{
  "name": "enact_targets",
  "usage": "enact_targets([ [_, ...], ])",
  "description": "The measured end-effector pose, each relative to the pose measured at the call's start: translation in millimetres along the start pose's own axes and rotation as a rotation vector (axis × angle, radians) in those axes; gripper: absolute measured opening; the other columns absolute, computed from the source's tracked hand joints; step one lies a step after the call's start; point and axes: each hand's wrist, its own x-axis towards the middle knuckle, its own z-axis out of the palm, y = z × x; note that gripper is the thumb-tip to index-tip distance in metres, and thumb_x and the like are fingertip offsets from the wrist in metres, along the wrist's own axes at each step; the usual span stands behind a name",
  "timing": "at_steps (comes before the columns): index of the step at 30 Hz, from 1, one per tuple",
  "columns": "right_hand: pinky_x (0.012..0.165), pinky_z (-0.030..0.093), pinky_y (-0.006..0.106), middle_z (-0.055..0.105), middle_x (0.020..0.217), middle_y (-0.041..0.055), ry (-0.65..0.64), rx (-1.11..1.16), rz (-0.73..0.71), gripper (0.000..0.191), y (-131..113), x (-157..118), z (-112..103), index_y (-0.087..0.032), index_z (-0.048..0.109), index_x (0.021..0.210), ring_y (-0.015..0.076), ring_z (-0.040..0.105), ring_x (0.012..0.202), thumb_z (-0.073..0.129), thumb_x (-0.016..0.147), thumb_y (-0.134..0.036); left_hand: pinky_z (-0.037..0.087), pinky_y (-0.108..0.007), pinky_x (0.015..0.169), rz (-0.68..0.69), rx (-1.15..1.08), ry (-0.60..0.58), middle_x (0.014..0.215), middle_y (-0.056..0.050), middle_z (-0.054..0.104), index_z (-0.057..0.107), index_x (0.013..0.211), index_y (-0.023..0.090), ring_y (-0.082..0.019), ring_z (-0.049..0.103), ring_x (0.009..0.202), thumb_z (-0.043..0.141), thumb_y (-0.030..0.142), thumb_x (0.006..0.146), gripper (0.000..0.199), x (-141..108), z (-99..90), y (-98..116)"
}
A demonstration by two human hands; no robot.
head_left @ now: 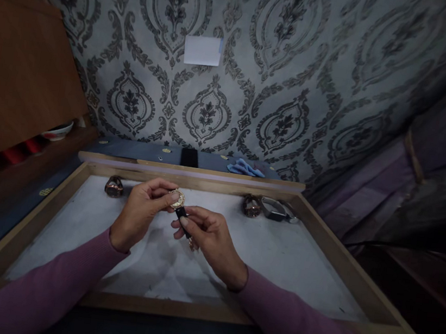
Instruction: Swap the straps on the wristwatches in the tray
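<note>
Between both hands, above the white floor of a wooden-framed tray [171, 307], is a wristwatch [178, 199] with a round gold case and a dark strap. My left hand [141, 208] pinches the case, its thumb lying on the edge of the dial. My right hand [214, 237] grips the dark strap between thumb and fingers, just below the case. A gold-coloured part, perhaps the buckle, hangs at the strap's lower end under the right fingers. The undersides of the watch and some fingertips are hidden.
A dark brown watch [114, 186] lies at the tray's back left. Toward the back right are another brown watch [251, 206] and a silver-banded watch [274, 209]. Behind the tray are a black flat object [189, 157] and a blue cloth [245, 167]. A wooden cabinet [21, 75] stands left.
</note>
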Motion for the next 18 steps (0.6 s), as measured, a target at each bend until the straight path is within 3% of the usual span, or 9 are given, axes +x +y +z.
enact_targets([
  [10,0.054,0.045,0.025,0.071,0.075,0.0043,0.02,-0.036,-0.036,0.026,-0.8,0.6,-1.6,-0.016,0.069,0.094,0.0139,0.064,0.061,0.068,0.08,-0.038,0.042,-0.02,0.053,0.092,0.168,-0.047,0.066,-0.001,0.068,0.073,0.079,0.014,-0.011,0.055,0.059,0.076,0.029,0.068,0.019,1.5,-5.8,0.2],
  [18,0.058,0.046,0.026,0.072,0.074,0.0034,0.005,0.012,-0.043,0.025,-4.7,-0.2,-3.2,-0.016,0.07,0.091,0.0141,0.065,0.062,0.071,0.078,-0.037,0.038,-0.02,0.049,0.117,0.22,-0.061,0.061,0.001,0.064,0.072,0.077,0.016,-0.009,0.049,0.053,0.077,0.029,0.067,0.018,2.8,-4.9,7.1],
])
